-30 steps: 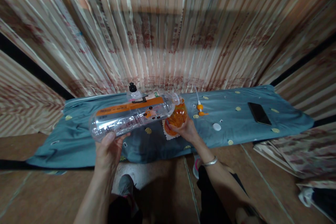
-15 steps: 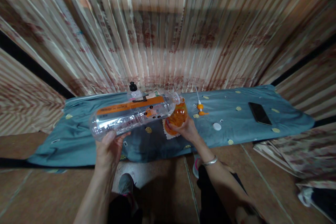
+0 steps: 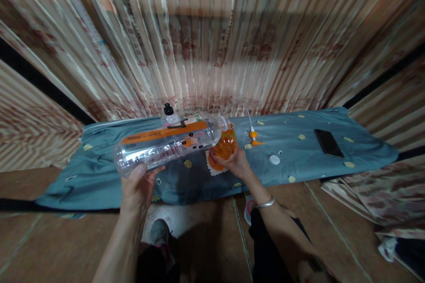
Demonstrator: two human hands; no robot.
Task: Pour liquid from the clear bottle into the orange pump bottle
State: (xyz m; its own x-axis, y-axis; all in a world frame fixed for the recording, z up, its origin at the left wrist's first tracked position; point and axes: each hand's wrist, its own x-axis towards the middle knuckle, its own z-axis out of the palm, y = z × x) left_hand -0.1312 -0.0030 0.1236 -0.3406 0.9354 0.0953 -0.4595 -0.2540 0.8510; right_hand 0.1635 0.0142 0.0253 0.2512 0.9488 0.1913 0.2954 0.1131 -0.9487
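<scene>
My left hand [image 3: 136,190] is closed around the base end of a large clear plastic bottle [image 3: 166,146] with an orange and grey label. The bottle lies tilted in the air, its uncapped neck at the mouth of an orange see-through bottle [image 3: 225,145]. My right hand [image 3: 236,162] is wrapped round that orange bottle, which leans above a white scalloped mat [image 3: 212,169]. Whether liquid flows between the two mouths I cannot tell. To the right, an orange pump head [image 3: 253,136] with a white tube rests on the cloth, and a white round cap [image 3: 274,159] is near it.
A bench covered with teal patterned cloth [image 3: 288,132] stretches across the view. A small clear bottle with a black top [image 3: 169,110] stands behind the large bottle. A black phone [image 3: 328,143] lies at the right. Striped curtain [image 3: 206,53] hangs behind; tiled floor [image 3: 315,225] is in front.
</scene>
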